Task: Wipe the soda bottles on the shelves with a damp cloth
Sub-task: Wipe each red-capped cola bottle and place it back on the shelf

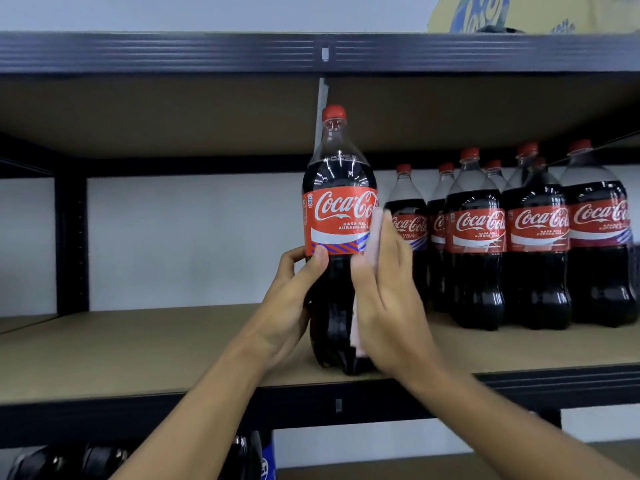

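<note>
a tall cola bottle [337, 209] stood upright near the front edge of the brown shelf [138, 348], apart from the other cola bottles [533, 244] grouped at the right. the left hand [289, 303] gripped its lower body, fingers curled round it and the thumb at the label's bottom edge. the right hand [384, 292] lay flat with straight fingers, pressing a pale pink cloth [374, 233] against the bottle's right side.

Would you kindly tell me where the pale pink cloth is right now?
In the head view, the pale pink cloth lies between the flat right hand and the right side of the red-labelled cola bottle gripped by the left hand.
</note>
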`<control>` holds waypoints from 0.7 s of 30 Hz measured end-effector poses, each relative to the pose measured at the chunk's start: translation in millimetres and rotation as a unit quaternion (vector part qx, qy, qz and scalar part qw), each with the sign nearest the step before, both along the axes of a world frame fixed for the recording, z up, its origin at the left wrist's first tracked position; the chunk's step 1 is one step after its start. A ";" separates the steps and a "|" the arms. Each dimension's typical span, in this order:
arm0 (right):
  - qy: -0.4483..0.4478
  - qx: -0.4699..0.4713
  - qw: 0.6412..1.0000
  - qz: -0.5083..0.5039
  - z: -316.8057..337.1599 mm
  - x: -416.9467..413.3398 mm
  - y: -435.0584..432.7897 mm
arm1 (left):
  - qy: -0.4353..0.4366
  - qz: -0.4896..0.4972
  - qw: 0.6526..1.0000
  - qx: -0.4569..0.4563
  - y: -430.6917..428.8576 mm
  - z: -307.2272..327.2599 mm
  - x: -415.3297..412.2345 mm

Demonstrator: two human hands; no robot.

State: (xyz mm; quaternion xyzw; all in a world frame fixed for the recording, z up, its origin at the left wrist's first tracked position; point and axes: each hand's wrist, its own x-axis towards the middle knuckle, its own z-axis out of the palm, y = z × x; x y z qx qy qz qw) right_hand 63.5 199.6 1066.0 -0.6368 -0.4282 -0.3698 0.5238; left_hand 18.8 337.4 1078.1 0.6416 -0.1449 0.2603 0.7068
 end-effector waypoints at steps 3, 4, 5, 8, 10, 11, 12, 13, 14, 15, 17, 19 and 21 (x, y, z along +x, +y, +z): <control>0.046 0.006 0.997 0.054 -11.9 -5.2 -3.9 | -0.013 0.004 1.000 -0.008 -4.2 1.1 -2.6; 0.040 0.023 0.997 0.058 -2.5 -5.1 -2.1 | -0.014 0.011 1.000 -0.008 -5.6 1.7 -3.1; 0.029 0.040 0.997 0.063 10.2 -4.2 0.5 | -0.018 0.018 1.000 -0.004 -6.5 2.2 -2.7; -0.008 0.076 0.995 0.063 67.9 0.7 6.3 | -0.026 0.055 0.997 0.035 -4.1 6.0 -0.8; -0.017 0.074 0.996 0.049 106.7 4.4 7.3 | -0.022 0.071 0.995 0.062 -0.9 9.2 1.4; -0.018 0.063 0.997 0.043 120.2 5.2 7.6 | -0.021 0.073 0.995 0.068 -0.2 10.0 2.1; -0.023 0.053 0.998 0.036 127.0 5.7 8.7 | -0.021 0.075 0.994 0.072 0.2 10.2 2.9; -0.034 0.047 0.998 0.028 126.4 6.0 9.9 | -0.022 0.079 0.994 0.072 0.1 10.1 3.3; -0.054 0.043 0.997 0.018 118.4 5.2 10.5 | -0.022 0.079 0.994 0.071 -0.3 9.2 3.4; -0.081 0.042 0.996 0.003 104.4 4.5 10.2 | -0.021 0.078 0.994 0.069 -0.6 8.3 4.1; -0.121 0.033 0.992 -0.021 62.9 4.6 8.2 | -0.022 0.076 0.994 0.070 -1.5 7.0 4.3; -0.107 0.001 0.994 -0.017 13.1 3.1 2.2 | -0.025 0.071 0.995 0.063 -2.5 6.6 3.3; -0.086 -0.040 0.995 -0.002 -26.4 -1.8 -4.6 | -0.034 0.060 0.996 0.054 -3.5 7.0 2.2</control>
